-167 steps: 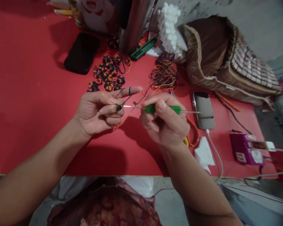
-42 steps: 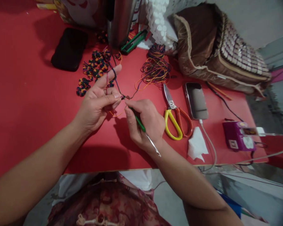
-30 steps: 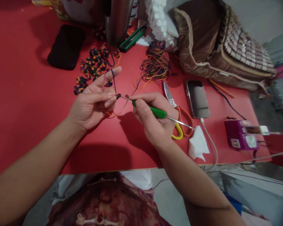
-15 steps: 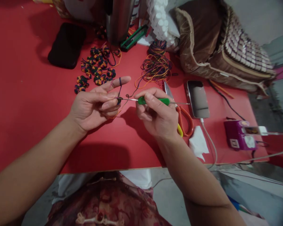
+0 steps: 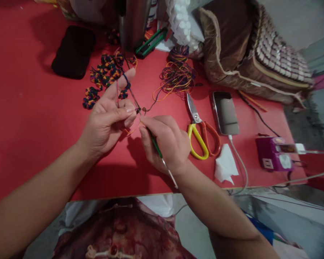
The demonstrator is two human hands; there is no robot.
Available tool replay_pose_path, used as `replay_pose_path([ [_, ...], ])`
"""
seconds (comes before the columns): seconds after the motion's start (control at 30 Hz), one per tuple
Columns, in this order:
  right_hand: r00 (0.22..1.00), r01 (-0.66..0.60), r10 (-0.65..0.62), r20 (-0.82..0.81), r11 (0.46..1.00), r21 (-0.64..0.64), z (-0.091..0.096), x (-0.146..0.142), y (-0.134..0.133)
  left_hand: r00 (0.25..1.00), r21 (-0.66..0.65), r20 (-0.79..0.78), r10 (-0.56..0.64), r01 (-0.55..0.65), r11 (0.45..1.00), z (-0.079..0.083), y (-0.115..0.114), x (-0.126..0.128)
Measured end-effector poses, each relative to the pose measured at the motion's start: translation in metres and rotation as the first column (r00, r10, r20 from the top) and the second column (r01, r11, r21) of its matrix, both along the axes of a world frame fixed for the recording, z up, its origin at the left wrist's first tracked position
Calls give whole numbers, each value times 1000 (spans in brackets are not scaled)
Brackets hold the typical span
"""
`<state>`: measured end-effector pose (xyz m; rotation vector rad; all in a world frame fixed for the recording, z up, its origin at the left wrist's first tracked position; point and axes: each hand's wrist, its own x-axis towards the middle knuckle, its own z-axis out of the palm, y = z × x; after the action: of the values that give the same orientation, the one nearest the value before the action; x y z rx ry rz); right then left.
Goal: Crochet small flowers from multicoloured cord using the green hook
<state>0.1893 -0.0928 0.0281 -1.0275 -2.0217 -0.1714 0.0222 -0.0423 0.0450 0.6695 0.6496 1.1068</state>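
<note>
My left hand (image 5: 108, 113) pinches a small dark piece of crochet (image 5: 138, 110) between thumb and fingers. Its raised index finger has dark yarn (image 5: 127, 82) looped round it, and the strand runs taut down to the piece. In my right hand (image 5: 167, 144) is a crochet hook (image 5: 156, 144) with a green handle, held like a pen. The hook's front end meets the crochet piece; its tip is hard to make out. Beyond my hands lie a loose heap of multicoloured yarn (image 5: 176, 75) and a cluster of small crocheted pieces (image 5: 105, 73) in dark and orange yarn.
Scissors (image 5: 196, 118) with yellow and red handles lie right of my right hand, beside a charging phone (image 5: 225, 113) and a crumpled tissue (image 5: 226, 165). Farther out are a black case (image 5: 74, 52), a green cutter (image 5: 151, 43), a brown bag (image 5: 232, 46) and a purple power block (image 5: 272, 154).
My right hand has moved left and down, turning the hook from level to steeply slanted. My left index finger has lifted, drawing the yarn up. The scissors now show fully.
</note>
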Motion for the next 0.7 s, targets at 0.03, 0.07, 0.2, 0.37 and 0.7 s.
replay_pose_path([
  [0.03, 998, 31, -34, 54, 998, 50, -2, -1, 0, 1000, 1, 7, -2, 2, 1000, 0, -2, 1],
  [0.07, 994, 54, -62, 93, 995, 85, -3, -3, 0, 1000, 1, 16, -4, 4, 1000, 1, -3, 2],
  [0.2, 982, 94, -113, 150, 987, 131, -5, -4, 1, 998, 29, 61, 9, -11, 1000, 0, -7, 6],
  [0.37, 987, -18, -5, 160, 990, 141, 0, 2, 3, 993, -54, 115, 30, -24, 998, 2, -4, 3],
  [0.7, 986, 55, -74, 147, 990, 130, -3, -2, 4, 989, -33, 144, -31, 37, 999, -1, -7, 3],
])
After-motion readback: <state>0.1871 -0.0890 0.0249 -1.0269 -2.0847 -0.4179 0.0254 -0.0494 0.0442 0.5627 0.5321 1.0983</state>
